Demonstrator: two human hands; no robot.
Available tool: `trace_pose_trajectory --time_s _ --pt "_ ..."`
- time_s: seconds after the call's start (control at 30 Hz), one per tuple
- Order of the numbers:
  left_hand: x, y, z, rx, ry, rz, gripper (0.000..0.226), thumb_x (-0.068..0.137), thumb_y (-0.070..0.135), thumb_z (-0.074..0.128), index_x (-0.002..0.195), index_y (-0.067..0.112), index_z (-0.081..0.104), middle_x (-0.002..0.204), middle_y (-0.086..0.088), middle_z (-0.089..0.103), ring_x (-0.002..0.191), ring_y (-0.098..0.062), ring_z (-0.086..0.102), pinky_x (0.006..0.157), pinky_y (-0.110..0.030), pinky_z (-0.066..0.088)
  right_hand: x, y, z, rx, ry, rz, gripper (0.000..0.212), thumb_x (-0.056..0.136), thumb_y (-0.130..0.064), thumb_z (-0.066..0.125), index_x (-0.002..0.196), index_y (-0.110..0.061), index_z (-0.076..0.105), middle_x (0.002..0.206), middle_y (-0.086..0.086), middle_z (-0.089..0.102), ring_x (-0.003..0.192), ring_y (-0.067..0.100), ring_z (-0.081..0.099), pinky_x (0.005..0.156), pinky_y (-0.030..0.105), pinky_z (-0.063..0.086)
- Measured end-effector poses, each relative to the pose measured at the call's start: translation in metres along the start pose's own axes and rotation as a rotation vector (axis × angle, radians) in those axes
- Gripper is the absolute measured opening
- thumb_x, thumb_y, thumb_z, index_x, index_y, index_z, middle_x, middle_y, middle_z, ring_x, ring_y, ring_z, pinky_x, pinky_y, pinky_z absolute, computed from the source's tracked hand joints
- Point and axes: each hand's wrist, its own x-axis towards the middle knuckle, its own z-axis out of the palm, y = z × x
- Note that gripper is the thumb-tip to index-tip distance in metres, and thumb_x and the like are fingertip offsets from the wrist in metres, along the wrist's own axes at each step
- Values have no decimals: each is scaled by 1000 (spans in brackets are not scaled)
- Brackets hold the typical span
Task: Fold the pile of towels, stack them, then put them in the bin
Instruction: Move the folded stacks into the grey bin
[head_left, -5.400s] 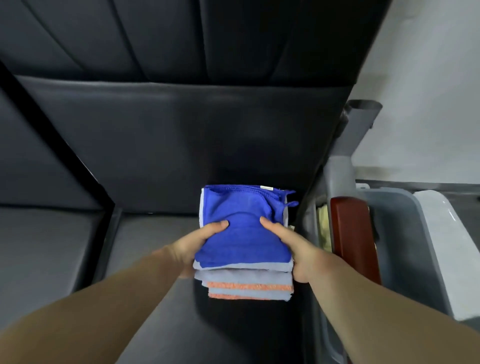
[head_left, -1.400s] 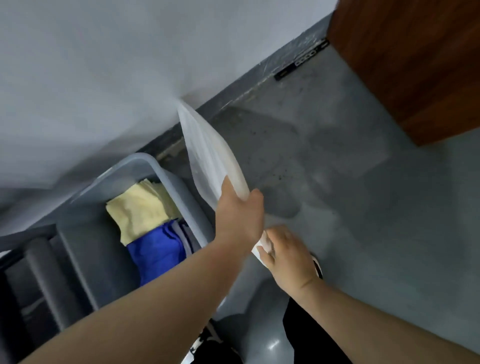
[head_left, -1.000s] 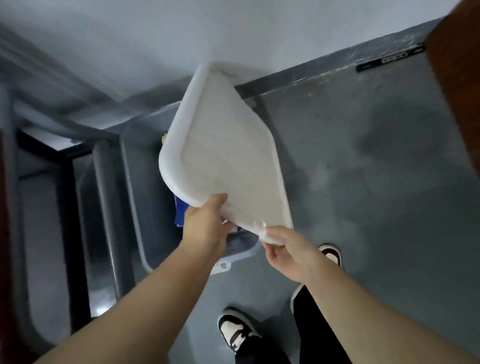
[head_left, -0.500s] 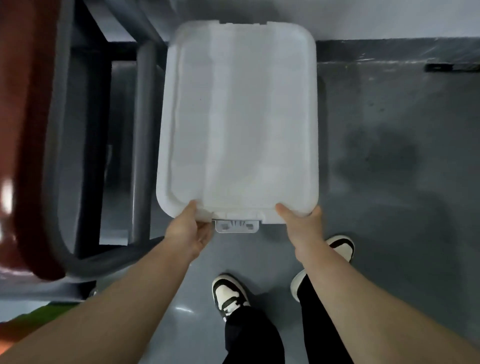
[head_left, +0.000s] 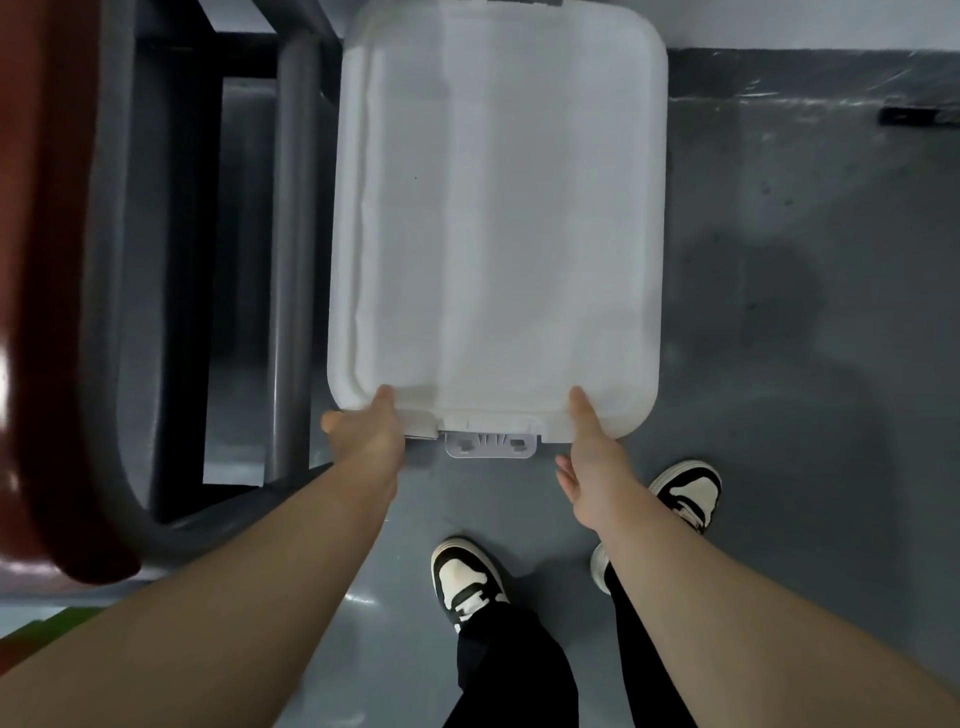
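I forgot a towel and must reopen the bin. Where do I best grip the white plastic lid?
Grip the white plastic lid by its near rim, either side of the clear latch tab, coming from the near side. It lies flat, that rim is free, and a grey metal tube crowds its left.

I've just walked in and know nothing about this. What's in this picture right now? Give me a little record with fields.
lid: white, lying flat, latch at its near edge
left hand: grips the lid's near left corner, thumb on top
right hand: thumb rests on the near right corner, fingers straight
bin and towels: hidden under the lid
surroundings: grey floor, chair frame to the left
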Motion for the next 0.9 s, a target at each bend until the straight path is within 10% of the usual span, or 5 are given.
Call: trace_pose_trajectory --time_s 0.5,0.77,0.9 --pt "16 -13 6 11 -166 87 34 105 35 50 132 24 31 120 -8 59 99 -29 72 54 -30 59 9 -6 -14 279 -75 65 38 83 -33 87 115 -25 68 111 -3 78 101 17 74 85 32 57" --pt "19 -12 3 81 -196 94 35 105 40 50 132 27 30 111 -6 64 74 -22 74 58 -29 58 -2 10 13 119 -239 179 54 84 -67 72 120 -27 67 117 3 74 108 23 70 105 47 53" --pt "20 -12 -1 112 -202 114 34 106 40 50 130 27 31 106 -5 64 71 -18 71 63 -31 55 -14 9 27 47 -213 228 52 83 -65 76 111 -22 66 89 3 69 75 17 66 71 29 61"
